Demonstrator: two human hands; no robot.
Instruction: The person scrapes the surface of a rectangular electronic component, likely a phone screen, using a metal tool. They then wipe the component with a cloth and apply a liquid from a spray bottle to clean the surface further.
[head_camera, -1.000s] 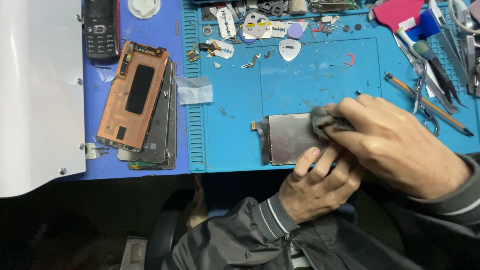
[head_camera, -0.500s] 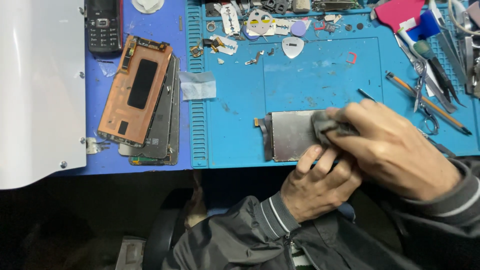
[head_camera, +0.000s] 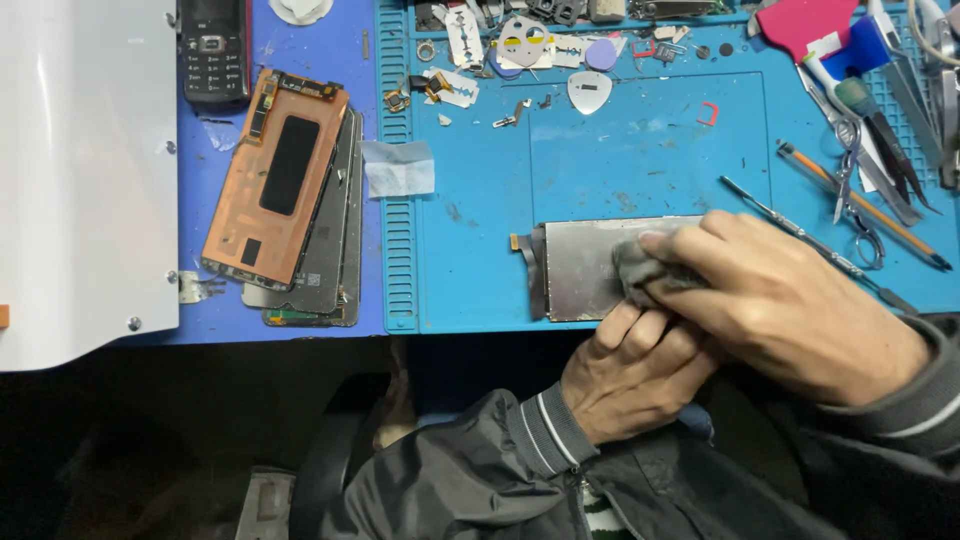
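**Wiping a metal-backed screen panel on the blue mat**

Head view: there is 1 view. A grey metal-backed panel (head_camera: 590, 265) lies flat on the blue work mat (head_camera: 480, 260), near its front edge, with a short ribbon tab at its left end. The right hand (head_camera: 790, 300) has its fingers pinched on a small grey cloth (head_camera: 635, 272) and presses it onto the panel's right part. The left hand (head_camera: 635, 365) sits at the panel's near edge, fingertips curled against it as if steadying it; I cannot tell whether it actually grips the edge.

To do this well, in my judgement: keep the panel flat on the mat, hold it firmly at the edge only, wipe with light even pressure, and stay clear of the ribbon tab so it does not bend.

Containers: the mat's top row of shallow trays (head_camera: 560, 30) holds small loose parts, among them a razor blade, pale picks and bits of metal; finer detail is too small to tell. Left of the mat, a copper-backed screen (head_camera: 275, 180) rests on 2 or more stacked dark panels. Tweezers, scissors and a pencil lie at the right (head_camera: 860, 200).
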